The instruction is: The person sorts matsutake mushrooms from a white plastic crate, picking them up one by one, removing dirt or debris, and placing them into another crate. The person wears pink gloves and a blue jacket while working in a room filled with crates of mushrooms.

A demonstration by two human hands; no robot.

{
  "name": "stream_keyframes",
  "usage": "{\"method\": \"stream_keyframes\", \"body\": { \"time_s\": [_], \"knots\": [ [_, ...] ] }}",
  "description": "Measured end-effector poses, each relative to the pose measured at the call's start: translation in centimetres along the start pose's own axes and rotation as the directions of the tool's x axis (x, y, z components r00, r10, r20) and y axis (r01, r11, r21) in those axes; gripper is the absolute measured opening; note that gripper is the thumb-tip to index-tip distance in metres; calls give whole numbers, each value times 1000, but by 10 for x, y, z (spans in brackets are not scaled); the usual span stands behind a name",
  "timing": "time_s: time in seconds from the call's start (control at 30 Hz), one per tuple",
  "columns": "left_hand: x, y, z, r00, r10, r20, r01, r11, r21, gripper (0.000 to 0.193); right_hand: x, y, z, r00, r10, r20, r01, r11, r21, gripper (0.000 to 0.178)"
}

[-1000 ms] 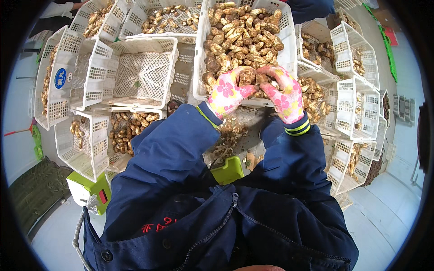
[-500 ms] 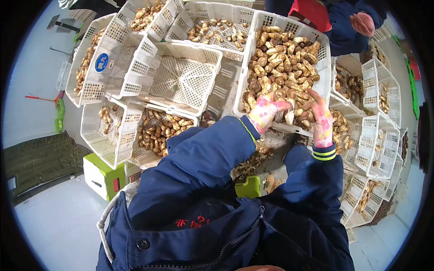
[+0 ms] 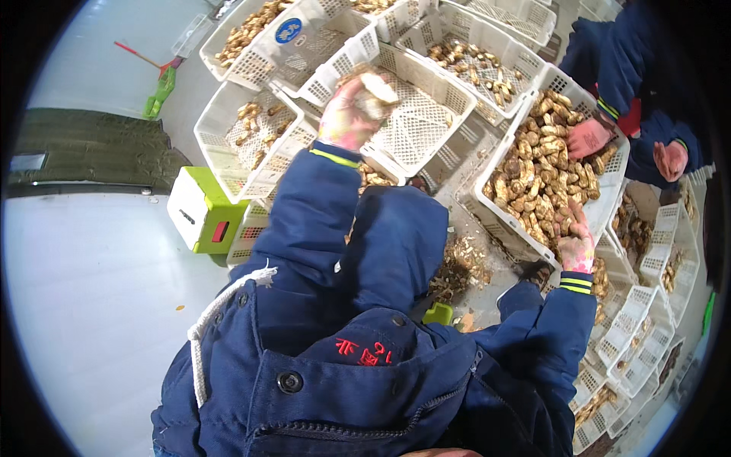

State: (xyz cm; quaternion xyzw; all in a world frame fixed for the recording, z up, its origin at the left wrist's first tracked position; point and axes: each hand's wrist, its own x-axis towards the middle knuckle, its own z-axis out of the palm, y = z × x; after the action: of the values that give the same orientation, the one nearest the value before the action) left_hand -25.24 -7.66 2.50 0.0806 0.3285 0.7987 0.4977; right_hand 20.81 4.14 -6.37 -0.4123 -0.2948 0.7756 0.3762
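My left hand (image 3: 346,118), in a floral glove with bare fingertips, is closed on a pale, thick-stemmed mushroom (image 3: 378,87). It is slightly blurred, above the left edge of a white mesh crate (image 3: 426,145) with little in it. A darker piece under the pale one may be a second mushroom. To the right stands a white crate (image 3: 487,199) heaped with brown and cream mushrooms (image 3: 544,164). At that crate's near edge, my right hand (image 3: 576,242), gloved alike, has its fingers curled round a mushroom at the heap's side.
A co-worker's gloved hand (image 3: 590,137) reaches into the heaped crate, the other hand (image 3: 671,161) beside it. More crates with mushrooms stand left (image 3: 221,141), behind (image 3: 518,61) and stacked at right (image 3: 636,327). A green-and-white box (image 3: 199,209) is at left; scraps (image 3: 464,266) litter the floor.
My left hand has moved left from the heaped crate to the sparse one, carrying the pale mushroom. My right hand stays at the heap. A co-worker's hand has come into the heap; the view has shifted.
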Motion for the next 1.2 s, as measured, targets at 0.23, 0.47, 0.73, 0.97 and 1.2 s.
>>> {"method": "stream_keyframes", "body": {
  "time_s": [0.23,0.47,0.73,0.97,1.2],
  "knots": [
    [-24,150,-239,777,144,-613,-176,984,8,46,0,23,12,994,83,-73,-93,985,-145,56],
    [-9,72,-114,890,72,-450,25,978,206,44,-22,-3,44,998,-59,20,62,983,-175,41],
    [-56,-182,112,681,-650,338,392,713,581,47,-42,-39,74,857,-478,193,476,590,-652,57],
    [-51,-259,108,571,-750,334,607,660,442,36,-55,-43,59,791,-478,382,518,190,-834,61],
    [-50,-259,110,479,-855,200,563,473,677,34,-45,-49,-2,860,-507,-56,121,309,-943,39]
  ]
}}
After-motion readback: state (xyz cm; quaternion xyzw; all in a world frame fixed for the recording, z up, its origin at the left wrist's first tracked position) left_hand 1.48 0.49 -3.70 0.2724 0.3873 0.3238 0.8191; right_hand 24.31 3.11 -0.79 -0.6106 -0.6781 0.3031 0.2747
